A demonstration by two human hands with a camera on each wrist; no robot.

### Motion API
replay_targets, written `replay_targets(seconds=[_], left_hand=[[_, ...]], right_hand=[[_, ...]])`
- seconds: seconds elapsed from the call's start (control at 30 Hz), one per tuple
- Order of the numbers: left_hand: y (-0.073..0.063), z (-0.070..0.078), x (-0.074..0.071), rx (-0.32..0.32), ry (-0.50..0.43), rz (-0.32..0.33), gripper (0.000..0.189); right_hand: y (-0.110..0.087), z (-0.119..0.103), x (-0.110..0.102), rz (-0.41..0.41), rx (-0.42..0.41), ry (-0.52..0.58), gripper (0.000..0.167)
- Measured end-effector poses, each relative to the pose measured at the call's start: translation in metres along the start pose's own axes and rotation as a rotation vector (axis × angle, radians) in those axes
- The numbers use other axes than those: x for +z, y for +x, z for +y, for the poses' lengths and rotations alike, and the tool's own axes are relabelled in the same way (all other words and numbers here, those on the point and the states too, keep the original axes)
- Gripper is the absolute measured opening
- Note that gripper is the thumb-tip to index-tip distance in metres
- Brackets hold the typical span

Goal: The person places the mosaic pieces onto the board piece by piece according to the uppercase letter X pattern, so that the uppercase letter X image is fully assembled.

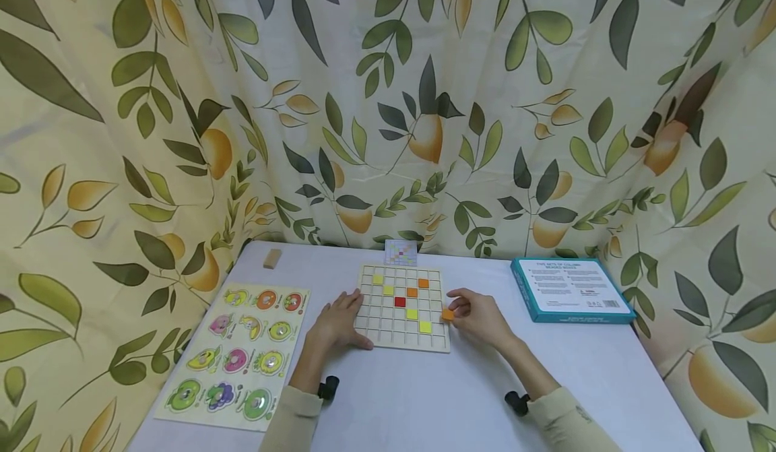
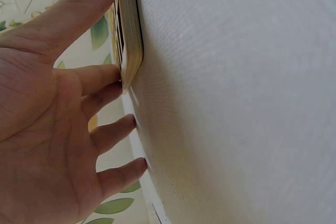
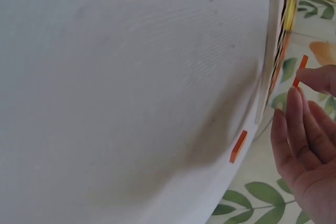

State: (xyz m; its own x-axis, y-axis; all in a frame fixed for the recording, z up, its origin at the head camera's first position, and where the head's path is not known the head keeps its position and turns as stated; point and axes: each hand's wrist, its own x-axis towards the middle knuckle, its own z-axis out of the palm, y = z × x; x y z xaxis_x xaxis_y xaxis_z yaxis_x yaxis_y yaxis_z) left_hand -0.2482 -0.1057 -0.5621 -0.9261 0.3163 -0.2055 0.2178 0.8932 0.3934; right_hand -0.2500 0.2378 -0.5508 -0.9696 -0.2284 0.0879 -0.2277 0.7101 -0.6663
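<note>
A pale wooden grid board (image 1: pixel 376 337) lies mid-table with yellow, orange and red square tiles set in a few of its cells. My left hand (image 1: pixel 339 320) rests against its left edge, thumb at the near corner and fingers stretched out, as the left wrist view also shows. At the right edge, my right hand (image 1: pixel 481 317) pinches a small orange square tile (image 3: pixel 300 71) between thumb and fingertips, just off the board. A second orange tile (image 3: pixel 239 147) lies on the table below that hand; in the head view the hand hides it.
A printed pattern card (image 1: pixel 401 252) stands behind the board. To the left lie a fruit puzzle board (image 1: pixel 227 344) and a small brown block (image 1: pixel 272 259). On the right is a teal-edged box (image 1: pixel 572 290). A leaf-print curtain (image 1: pixel 388 135) encloses the table's back and sides.
</note>
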Motion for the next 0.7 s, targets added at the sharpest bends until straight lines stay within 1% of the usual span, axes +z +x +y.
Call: replay_targets(seconds=[0.13, 0.37, 0.7], left_hand=[[0.0, 0.001, 0.0, 0.0, 0.001, 0.006, 0.117], [0.0, 0.002, -0.002, 0.001, -0.006, 0.013, 0.118], [-0.001, 0.002, -0.002, 0.001, 0.008, 0.01, 0.117]], right_hand=[[0.003, -0.006, 0.004, 0.004, -0.012, 0.023, 0.053], [0.011, -0.018, 0.012, -0.015, -0.01, 0.064, 0.053], [0.022, -0.035, 0.029, -0.04, -0.065, 0.091, 0.055]])
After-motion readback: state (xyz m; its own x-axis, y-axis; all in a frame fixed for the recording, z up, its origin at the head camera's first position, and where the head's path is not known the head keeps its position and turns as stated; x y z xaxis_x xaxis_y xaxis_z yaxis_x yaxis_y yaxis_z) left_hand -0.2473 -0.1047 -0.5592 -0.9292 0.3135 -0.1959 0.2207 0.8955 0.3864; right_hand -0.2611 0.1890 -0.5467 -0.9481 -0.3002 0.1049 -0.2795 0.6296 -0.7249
